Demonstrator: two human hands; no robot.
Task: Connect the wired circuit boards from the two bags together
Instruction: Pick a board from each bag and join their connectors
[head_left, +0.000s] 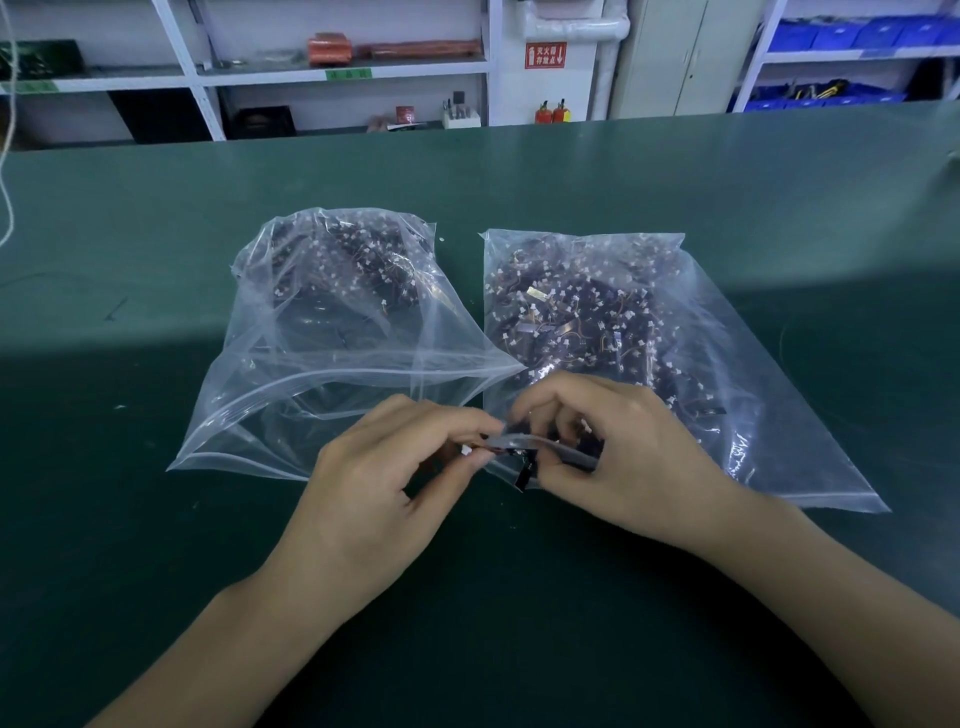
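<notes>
Circuit boards (522, 475) sit between our hands over the right bag's (779, 415) mouth, the left hand (384, 483) pinching a white connector (466, 450) aimed rightward at the piece our right hand (618, 447) apparently pinches just beside it.

2 bare forearms, no sleeves, short fingernails.

Big green work mat (519, 171) runs out well past the fingertips. Way beyond it there's white shelving (337, 67) with orange packs (330, 48), two red fire extinguishers (551, 111), and blue bins (857, 34) far right.
</notes>
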